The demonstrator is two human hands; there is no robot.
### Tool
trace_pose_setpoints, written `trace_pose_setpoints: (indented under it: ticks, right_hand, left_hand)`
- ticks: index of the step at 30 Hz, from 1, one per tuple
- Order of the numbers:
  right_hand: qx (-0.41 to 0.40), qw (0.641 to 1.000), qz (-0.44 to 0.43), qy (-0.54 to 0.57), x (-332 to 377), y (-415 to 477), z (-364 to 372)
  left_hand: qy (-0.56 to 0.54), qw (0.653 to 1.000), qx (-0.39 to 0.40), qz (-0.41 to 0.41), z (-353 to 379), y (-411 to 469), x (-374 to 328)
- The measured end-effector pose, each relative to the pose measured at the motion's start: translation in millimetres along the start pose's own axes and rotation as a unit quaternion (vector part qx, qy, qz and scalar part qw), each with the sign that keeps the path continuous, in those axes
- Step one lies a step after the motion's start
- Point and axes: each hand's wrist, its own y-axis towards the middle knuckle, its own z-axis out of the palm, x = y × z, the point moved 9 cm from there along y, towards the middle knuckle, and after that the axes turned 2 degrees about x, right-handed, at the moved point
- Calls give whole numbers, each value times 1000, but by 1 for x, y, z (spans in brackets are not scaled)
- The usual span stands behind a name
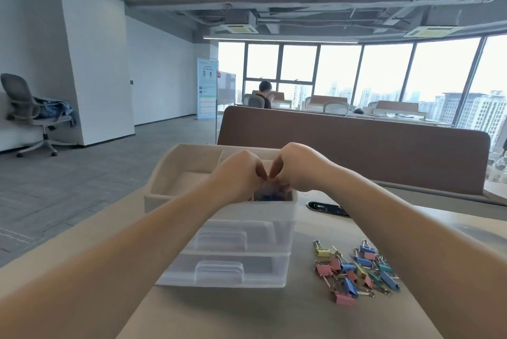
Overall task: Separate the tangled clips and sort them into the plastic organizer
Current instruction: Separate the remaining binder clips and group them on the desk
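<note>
The left hand (241, 171) and right hand (297, 168) are curling together above the organizer (236, 245), grip unclear. Tangled clips (356, 270) are lying beside it.

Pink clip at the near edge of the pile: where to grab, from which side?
Pinch the pink clip by its body, across the flat faces, from the near side. It lies at the pile's near edge with bare table in front; its wire handles seem to run back into the tangle.

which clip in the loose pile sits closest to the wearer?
The pink clip at the near end of the pile; the rest lie farther back.
</note>
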Motion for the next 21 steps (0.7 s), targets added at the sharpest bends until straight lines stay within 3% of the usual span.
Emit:
trace_pose_setpoints:
  ticks: [6, 12, 21]
  right_hand:
    - [-15, 997, -24, -66, 8, -15, -3]
    - [-71, 997, -5, 21, -26, -59, -17]
    - [-22, 996, 80, -18, -130, -128, 20]
  left_hand:
    - [-35, 999, 1, 15, -8, -14, -10]
    - [-79, 995, 13, 65, 1, -40, -57]
    - [-72, 985, 132, 88, 116, -67, -106]
